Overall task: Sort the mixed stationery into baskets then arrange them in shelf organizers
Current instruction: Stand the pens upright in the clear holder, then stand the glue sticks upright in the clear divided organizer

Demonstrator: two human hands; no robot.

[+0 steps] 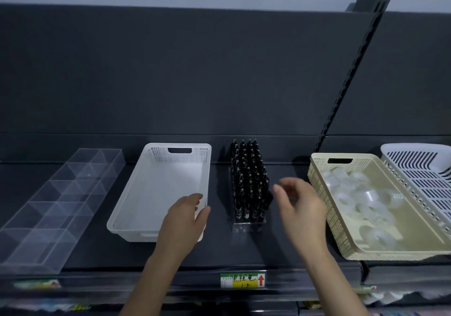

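Note:
An empty white basket [146,193] lies on the dark shelf, left of centre. My left hand [185,218] grips its near right rim, thumb outside and fingers over the edge. A clear pen organizer [247,225] filled with several upright black pens [249,179] stands in the middle. My right hand [300,208] hovers just right of the pens with loosely curled fingers, holding nothing. A beige basket [324,208] with several clear tape rolls [366,198] sits at the right.
A long clear divided organizer [56,201] lies at the left with nothing in its compartments. A white slotted basket [424,176] sits at the far right behind the beige one. A price label [242,280] marks the shelf's front edge. A slotted upright post [351,71] rises behind.

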